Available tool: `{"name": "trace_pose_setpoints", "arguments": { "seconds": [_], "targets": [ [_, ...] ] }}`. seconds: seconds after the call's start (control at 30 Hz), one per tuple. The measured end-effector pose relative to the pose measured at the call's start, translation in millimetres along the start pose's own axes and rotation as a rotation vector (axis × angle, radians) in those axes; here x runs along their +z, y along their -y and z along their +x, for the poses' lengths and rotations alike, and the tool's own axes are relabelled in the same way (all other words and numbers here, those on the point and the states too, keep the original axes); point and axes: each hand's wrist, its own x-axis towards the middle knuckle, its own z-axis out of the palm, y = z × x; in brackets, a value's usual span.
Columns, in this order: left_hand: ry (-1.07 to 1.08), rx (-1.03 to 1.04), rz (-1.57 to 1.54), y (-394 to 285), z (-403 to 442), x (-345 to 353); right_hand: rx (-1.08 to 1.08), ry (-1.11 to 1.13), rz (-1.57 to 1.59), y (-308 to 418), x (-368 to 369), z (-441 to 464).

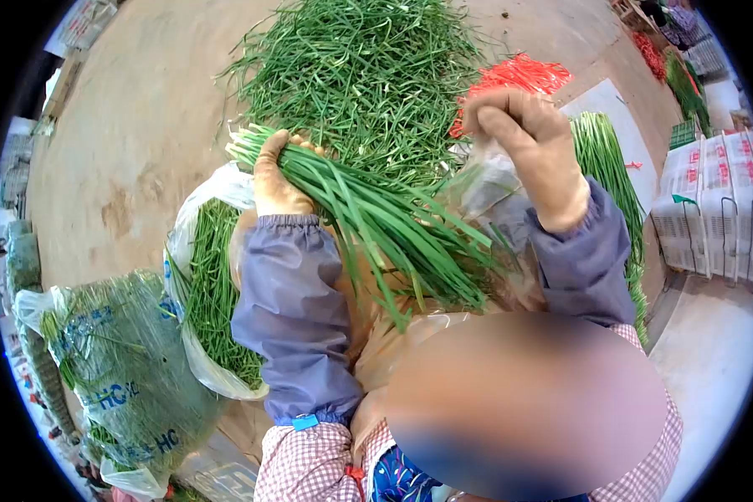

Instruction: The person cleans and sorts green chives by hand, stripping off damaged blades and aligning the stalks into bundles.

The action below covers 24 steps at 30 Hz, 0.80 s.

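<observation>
My left hand (pixel 283 174), in a tan glove, is wrapped round a bunch of long green stalks (pixel 385 219) near their pale ends. The leafy tips fan out to the lower right over my lap. Raised at the right is my gloved right hand (pixel 531 151), its fingers curled and partly blurred. Whether anything is between those fingers cannot be made out. Just behind it lies a pile of red ties (pixel 523 75). A large heap of loose green leaves (pixel 360 75) spreads across the floor ahead.
At the left are an open bag of green stalks (pixel 217 289) and a wrapped plastic bundle (pixel 134 368). Bundled stalks (pixel 607 159) lie on a white sheet (pixel 619 109) at the right, near white crates (pixel 707 205).
</observation>
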Motion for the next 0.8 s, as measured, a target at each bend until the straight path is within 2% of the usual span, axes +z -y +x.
{"name": "trace_pose_setpoints", "arguments": {
  "seconds": [0.03,0.07,0.1,0.13,0.17,0.23,0.33,0.43,0.47,0.57,0.6,0.63,0.7,0.77,0.8],
  "targets": [
    [0.008,-0.002,-0.019,0.3,0.1,-0.6,0.101,0.185,0.148,16.9,1.5,-9.6],
    [0.013,-0.001,-0.025,0.9,0.4,-0.2,0.329,0.315,0.311,29.7,10.7,-26.6],
    [-0.037,0.039,0.004,3.1,0.2,4.3,0.342,0.522,0.107,47.4,16.9,-30.6],
    [-0.035,0.05,0.003,5.2,-1.2,6.3,0.167,0.53,0.058,32.1,32.9,-46.0],
    [-0.021,0.061,-0.005,8.0,-3.6,8.6,0.072,0.652,-0.18,34.6,39.1,-46.9],
    [-0.015,0.053,-0.016,10.9,-5.5,11.4,0.255,0.721,-0.193,29.9,55.1,-48.4],
    [-0.034,0.065,0.01,10.3,-4.4,9.6,0.61,0.618,0.131,18.5,73.6,-50.2],
    [-0.036,0.076,0.018,11.1,-5.0,10.0,0.534,0.476,0.284,4.0,80.2,-54.8],
    [-0.032,0.081,0.021,11.3,-4.1,8.8,0.564,0.433,0.432,2.1,83.0,-55.6],
    [-0.025,0.049,0.004,10.8,-1.6,6.2,0.464,0.307,0.422,18.8,64.1,-49.5],
    [-0.027,0.029,-0.005,10.8,-0.6,4.4,0.449,0.264,0.552,19.4,53.6,-49.1],
    [-0.045,0.036,-0.007,10.7,0.8,2.7,0.325,0.184,0.589,22.9,45.8,-48.6],
    [-0.086,0.054,0.002,10.0,6.4,0.4,0.286,0.108,0.504,21.3,24.8,-38.8],
    [-0.118,0.071,0.03,11.3,6.7,1.1,-0.109,-0.1,-0.063,0.6,22.3,-31.2],
    [-0.127,0.074,0.039,11.1,10.5,-1.5,-0.144,-0.113,-0.174,-0.3,17.3,-36.1]
  ]
}}
